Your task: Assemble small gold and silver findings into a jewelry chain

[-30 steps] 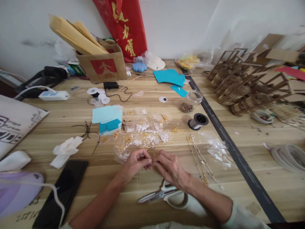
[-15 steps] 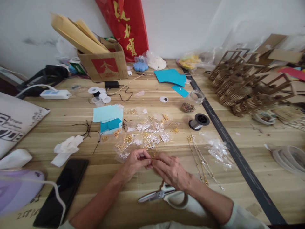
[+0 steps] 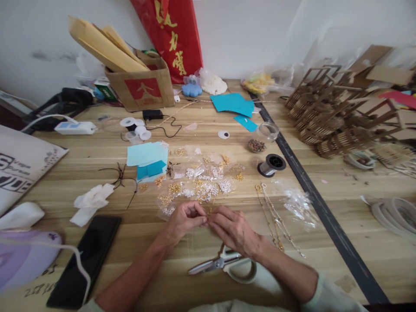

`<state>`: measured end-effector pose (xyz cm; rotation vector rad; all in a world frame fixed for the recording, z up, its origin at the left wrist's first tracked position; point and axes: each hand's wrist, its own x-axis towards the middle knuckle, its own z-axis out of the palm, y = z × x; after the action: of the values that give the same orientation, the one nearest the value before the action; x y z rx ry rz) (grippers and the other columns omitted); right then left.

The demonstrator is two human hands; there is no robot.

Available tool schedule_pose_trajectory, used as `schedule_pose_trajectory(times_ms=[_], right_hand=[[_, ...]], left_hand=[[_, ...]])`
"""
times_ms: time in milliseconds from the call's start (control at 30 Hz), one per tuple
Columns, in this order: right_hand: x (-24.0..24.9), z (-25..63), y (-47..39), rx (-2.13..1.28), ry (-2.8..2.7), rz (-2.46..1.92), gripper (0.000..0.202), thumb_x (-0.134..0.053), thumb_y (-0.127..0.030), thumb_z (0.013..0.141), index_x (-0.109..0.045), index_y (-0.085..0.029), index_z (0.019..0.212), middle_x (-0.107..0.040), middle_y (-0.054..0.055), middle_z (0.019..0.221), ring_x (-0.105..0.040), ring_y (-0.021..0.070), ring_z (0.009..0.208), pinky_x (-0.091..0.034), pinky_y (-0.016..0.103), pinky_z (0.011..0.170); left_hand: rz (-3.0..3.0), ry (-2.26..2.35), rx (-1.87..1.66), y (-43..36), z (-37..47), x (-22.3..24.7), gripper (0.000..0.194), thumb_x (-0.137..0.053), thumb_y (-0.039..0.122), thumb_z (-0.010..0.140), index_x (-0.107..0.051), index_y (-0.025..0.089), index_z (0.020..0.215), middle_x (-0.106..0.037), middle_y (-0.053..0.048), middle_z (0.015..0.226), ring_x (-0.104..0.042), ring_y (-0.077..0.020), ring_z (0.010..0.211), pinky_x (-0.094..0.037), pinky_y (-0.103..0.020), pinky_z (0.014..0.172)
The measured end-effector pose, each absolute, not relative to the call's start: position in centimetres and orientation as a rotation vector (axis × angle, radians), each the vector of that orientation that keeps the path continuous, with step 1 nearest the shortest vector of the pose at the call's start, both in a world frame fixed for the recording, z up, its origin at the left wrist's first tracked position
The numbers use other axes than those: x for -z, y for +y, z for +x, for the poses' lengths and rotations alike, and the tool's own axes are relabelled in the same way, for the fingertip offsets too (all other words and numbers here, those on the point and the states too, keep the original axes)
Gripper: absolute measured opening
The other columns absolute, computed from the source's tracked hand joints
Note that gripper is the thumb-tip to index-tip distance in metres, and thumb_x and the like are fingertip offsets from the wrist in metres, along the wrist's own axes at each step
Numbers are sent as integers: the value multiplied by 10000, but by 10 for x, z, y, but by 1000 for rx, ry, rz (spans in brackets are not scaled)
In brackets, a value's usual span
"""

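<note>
A tiny gold-coloured piece (image 3: 209,210) shows at the fingers (image 3: 201,220) of both hands, which nearly meet around its near end and hide that part. The visible bit is slim, pointing toward the far side, over the near middle of the worktop (image 3: 156,268); its exact shape is too small to tell.

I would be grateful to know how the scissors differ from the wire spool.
The scissors have pale handles; the wire spool has black rims. The scissors are partly hidden by the right hand; the wire spool is in full view. Both rest on the wooden table and show silvery grey.
</note>
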<state>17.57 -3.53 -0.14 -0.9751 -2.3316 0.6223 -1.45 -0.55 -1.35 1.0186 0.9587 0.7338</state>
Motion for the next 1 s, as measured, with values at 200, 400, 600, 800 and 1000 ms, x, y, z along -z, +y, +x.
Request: schedule_pose_trajectory(times_ms=[200,400,600,800,1000], right_hand=[[5,174,-32,-935,-1970,-1001,109,-510,-183,928,-591,-179,855,-591,33,780,-570,144,706,-455,247,626],[8,173,-31,-992,-1894,-992,112,-532,-190,914,-605,-176,831,-591,33,762,-550,149,701,-438,265,625],[6,173,-31,-1050,-1864,-1014,93,-550,-188,900,-608,-174,828,-591,26,760,-550,145,699,-432,259,625],[6,173,-31,-1059,-1862,-1017,88,-548,-172,892,-597,-177,819,-581,17,752,-542,143,702,-416,256,637],[5,174,-30,-1073,-1859,-1026,83,-537,-168,892,-580,-175,822,-560,11,744,-525,139,691,-402,254,633]], left_hand=[[1143,934,-828,-3,-18,12,148,-759,153,613,-614,125,607,-660,-19,647,-590,-109,612,-452,-210,597],[1169,907,-863,-2,-18,8,141,-747,118,620,-607,129,606,-665,-16,651,-595,-104,609,-455,-203,589],[1179,891,-868,-3,-18,7,139,-739,112,635,-603,131,613,-672,-17,665,-602,-104,617,-458,-199,585],[1152,903,-863,-3,-17,6,151,-750,111,626,-602,131,602,-670,-9,651,-598,-98,605,-453,-194,580],[1115,925,-837,-4,-18,6,158,-769,141,641,-614,132,611,-669,-7,651,-593,-101,604,-457,-208,598]])
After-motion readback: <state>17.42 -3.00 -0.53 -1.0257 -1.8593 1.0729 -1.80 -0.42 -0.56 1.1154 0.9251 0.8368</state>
